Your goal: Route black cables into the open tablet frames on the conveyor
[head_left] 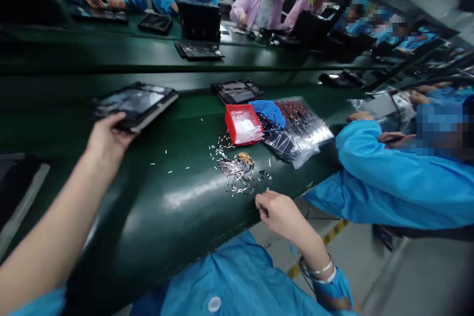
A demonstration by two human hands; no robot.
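My left hand (109, 140) grips the near edge of a dark tablet-like device (135, 101), thumb on top, and holds it tilted at the far left of the green worktable (148, 207). Fingers curled in, my right hand (276, 210) hovers at the table's front edge; whether anything is in it is hidden. Beyond it lies a pile of thin cables with metal ends (237, 168), with small white strips scattered around. Behind the pile stand a red bin (231, 126) of clear plastic pieces and a blue bin (267, 108) with dark cables.
Plastic bags of parts (303, 123) lie right of the bins. Another opened device (237, 90) rests behind them, and a dark device (18, 187) is at the left edge. A co-worker in a blue sleeve (370, 168) sits close on the right; more people work across the line.
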